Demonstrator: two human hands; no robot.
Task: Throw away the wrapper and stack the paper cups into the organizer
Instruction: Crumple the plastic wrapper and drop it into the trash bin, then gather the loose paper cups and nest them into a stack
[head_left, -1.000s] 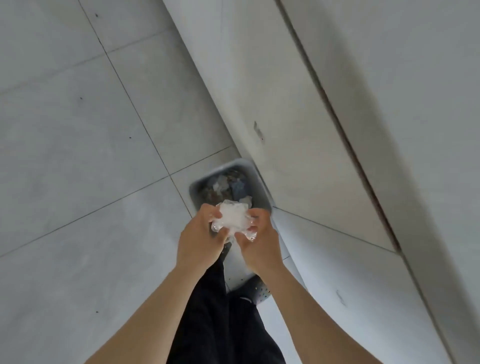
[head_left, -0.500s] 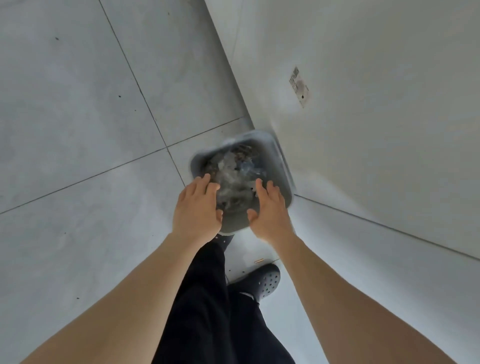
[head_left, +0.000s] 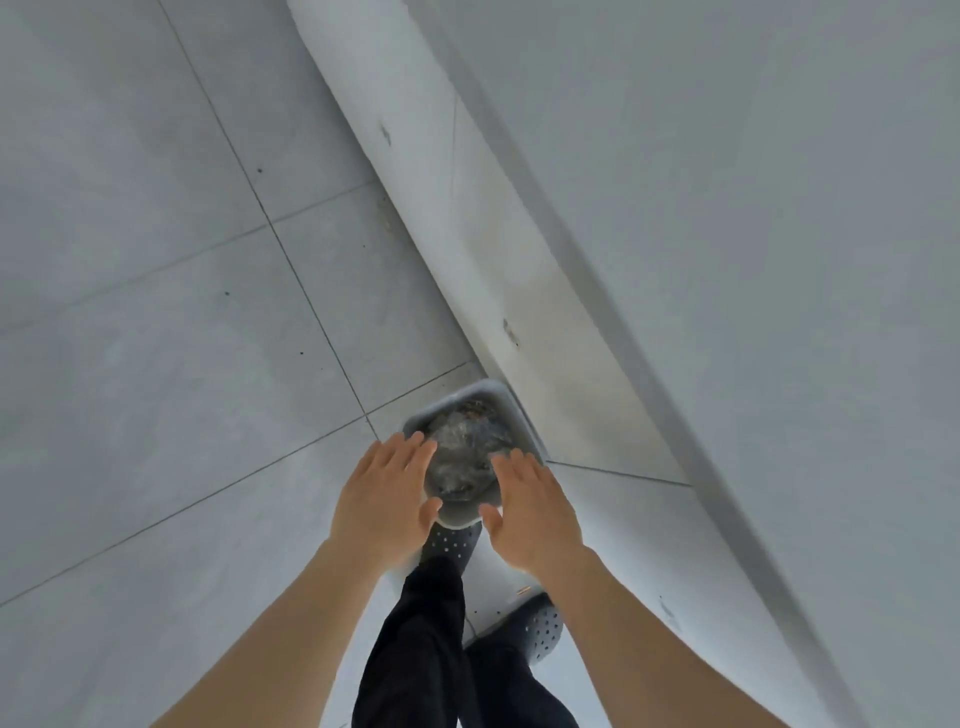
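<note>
My left hand (head_left: 383, 493) and right hand (head_left: 535, 512) hover empty with fingers spread flat above a grey trash bin (head_left: 511, 415) full of crumpled clear plastic, on the tiled floor (head_left: 156, 338) beside a wall (head_left: 727, 208).

I am looking down at a pale grey tiled floor (head_left: 156, 364) that is meeting a white wall (head_left: 727, 208).

Both bare forearms rise from the bottom edge toward the lower centre of the frame, converging slightly. The left hand (head_left: 387, 493) is flat, palm down, fingers straight and close together, thumb out to the right. The right hand (head_left: 530, 512) mirrors it just to the right, fingers extended, thumb pointing left. Neither hand holds anything; a gap separates them.
</note>
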